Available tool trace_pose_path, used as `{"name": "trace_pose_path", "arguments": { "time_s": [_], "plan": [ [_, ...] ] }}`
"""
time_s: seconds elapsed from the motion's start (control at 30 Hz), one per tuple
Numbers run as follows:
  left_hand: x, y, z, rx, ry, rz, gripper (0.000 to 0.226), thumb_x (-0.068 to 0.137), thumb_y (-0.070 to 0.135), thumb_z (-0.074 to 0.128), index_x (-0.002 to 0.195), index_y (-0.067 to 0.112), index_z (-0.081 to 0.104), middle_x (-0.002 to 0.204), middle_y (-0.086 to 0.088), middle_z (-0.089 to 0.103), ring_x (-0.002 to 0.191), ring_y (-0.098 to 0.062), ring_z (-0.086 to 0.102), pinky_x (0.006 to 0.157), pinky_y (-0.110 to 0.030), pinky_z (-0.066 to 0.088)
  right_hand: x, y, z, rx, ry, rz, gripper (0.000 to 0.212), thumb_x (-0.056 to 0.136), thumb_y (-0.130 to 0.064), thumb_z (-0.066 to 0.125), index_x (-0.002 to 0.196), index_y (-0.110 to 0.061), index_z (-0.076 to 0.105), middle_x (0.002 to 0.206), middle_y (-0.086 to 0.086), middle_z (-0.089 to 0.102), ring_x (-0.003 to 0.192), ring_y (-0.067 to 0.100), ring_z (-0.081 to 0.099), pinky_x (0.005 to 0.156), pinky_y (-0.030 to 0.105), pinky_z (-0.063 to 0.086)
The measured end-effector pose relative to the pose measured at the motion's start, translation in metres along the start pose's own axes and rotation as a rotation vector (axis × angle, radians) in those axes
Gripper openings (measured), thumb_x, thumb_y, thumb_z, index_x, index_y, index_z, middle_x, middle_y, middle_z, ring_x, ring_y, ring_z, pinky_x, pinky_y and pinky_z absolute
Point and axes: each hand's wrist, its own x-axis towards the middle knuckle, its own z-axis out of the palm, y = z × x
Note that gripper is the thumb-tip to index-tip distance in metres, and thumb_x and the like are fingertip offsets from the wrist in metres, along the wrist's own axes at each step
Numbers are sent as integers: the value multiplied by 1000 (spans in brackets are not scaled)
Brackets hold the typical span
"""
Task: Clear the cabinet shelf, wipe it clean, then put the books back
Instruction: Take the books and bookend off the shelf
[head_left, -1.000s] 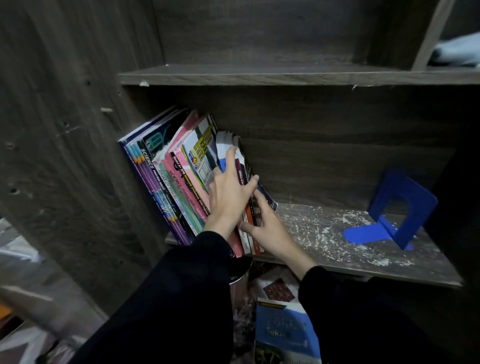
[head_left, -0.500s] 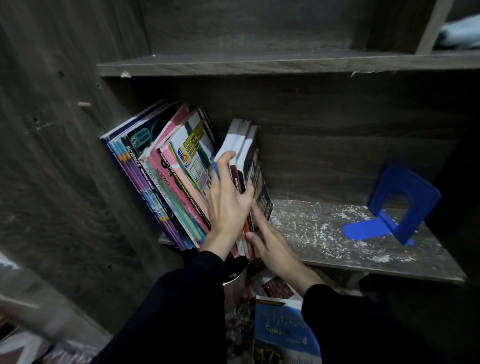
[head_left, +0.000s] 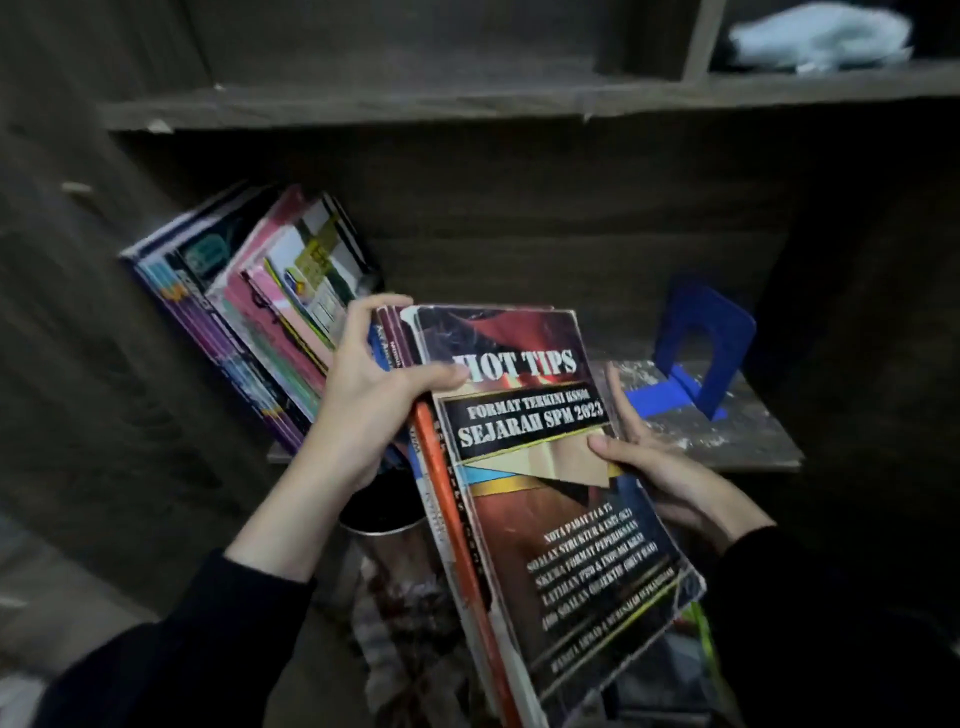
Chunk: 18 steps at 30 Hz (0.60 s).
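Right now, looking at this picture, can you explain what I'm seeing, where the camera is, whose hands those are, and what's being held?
There is no machine here. The camera sits on a person's head and looks forward and down, so the two bare hands in dark sleeves are that person's own, reaching toward a dark wooden cabinet.

The left hand and the right hand together hold a small stack of books, one hand on each side edge. The top cover reads "HOT TIPS" and "SEJARAH SPM 2023". The stack is out in front of the cabinet, off the shelf.

On the shelf a row of colourful workbooks leans against the left wall. To the right stands a blue metal bookend. The bare shelf surface is speckled with pale dust or flakes. A pale folded cloth lies in a compartment above, at the upper right.
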Motion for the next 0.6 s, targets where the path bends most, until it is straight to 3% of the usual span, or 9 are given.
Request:
{"name": "trace_pose_path", "arguments": {
  "time_s": [0.1,0.17,0.23,0.3,0.4,0.47,0.53,0.6],
  "plan": [
    [-11,-47,9,54,-64,-137,61,70,0,78,111,35,50,121,-1,58,106,-18,58,83,-29,51,-38,27,-13,-143,10,86,102,77,3,69,137,-63,19,124,-33,50,96,1,66,90,39,53],
    [-25,-83,20,171,-142,-196,64,75,1,75,123,33,49,127,10,49,114,-4,46,87,-17,39,-59,51,-21,-238,-36,200,94,78,6,69,135,-59,32,131,-34,46,115,-1,56,104,36,44],
    [-42,-122,33,220,-244,-286,57,74,3,75,121,30,58,119,9,58,109,-6,53,87,-19,40,-75,80,-30,-328,-81,315,86,77,5,71,131,-56,45,143,-27,36,128,2,44,111,34,36],
    [-55,-160,49,283,-332,-353,40,69,13,76,101,34,67,108,4,66,103,-12,61,89,-22,46,-87,104,-39,-329,-57,450,82,76,6,69,130,-52,50,136,-23,44,123,7,49,106,30,41],
    [-65,-215,79,312,-404,-479,29,84,6,69,88,34,65,106,-3,66,83,-2,62,77,-15,48,-96,133,-56,-324,30,620,81,77,7,65,138,-42,45,124,4,62,98,12,63,97,25,46],
    [-69,-244,103,331,-445,-573,25,89,8,65,105,26,63,114,-3,60,90,-8,59,71,-13,48,-91,151,-75,-369,71,684,85,77,5,65,143,-39,36,121,8,61,105,18,61,96,24,46],
    [-70,-268,130,284,-484,-682,43,85,3,69,122,20,56,116,1,53,101,-15,54,60,-7,44,-84,168,-96,-384,138,718,87,75,7,63,142,-41,33,125,3,57,105,17,59,86,23,50],
    [-66,-290,157,176,-500,-787,63,78,-10,71,128,21,49,122,-1,53,99,-15,53,53,-9,46,-77,189,-118,-359,249,713,87,74,15,57,140,-39,35,97,2,68,82,10,63,73,21,50]
  ]
}}
